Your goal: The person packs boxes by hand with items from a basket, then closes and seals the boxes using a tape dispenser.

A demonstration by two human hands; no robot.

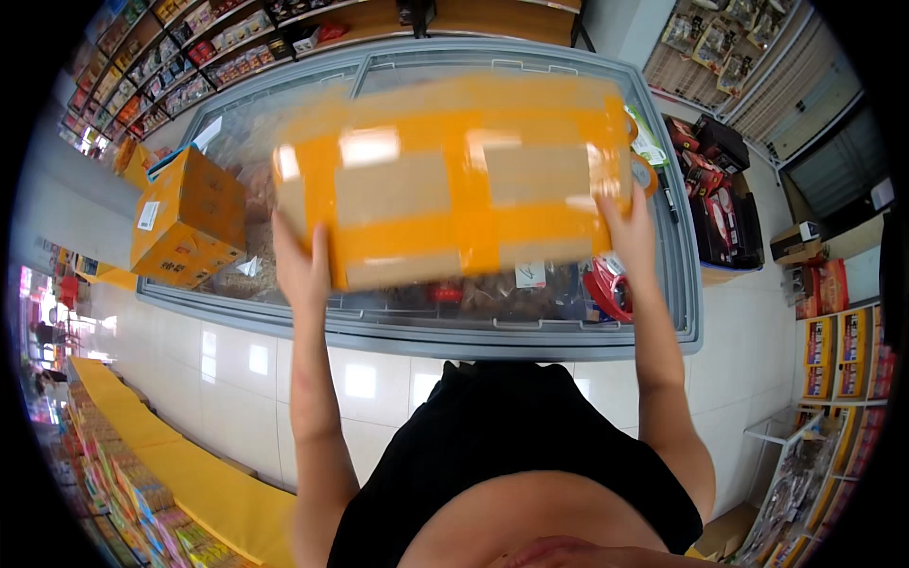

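Observation:
A cardboard box (398,181) wrapped in bands of orange packing tape is held up between my two hands over a glass-topped chest freezer (426,348). My left hand (302,263) grips its left end, the thumb on the face turned to me. Around the right end closes my right hand (628,224). The box is a little blurred and hides much of the freezer lid. A red tape dispenser (607,287) lies on the glass by my right wrist. Beyond the box's right end is a black marker pen (668,197).
An orange printed carton (188,220) stands on the freezer's left end. Right of the freezer is an open carton of dark and red packages (717,206). Shelves of packaged goods (234,50) rise behind it. A yellow-covered display (184,476) stands at lower left.

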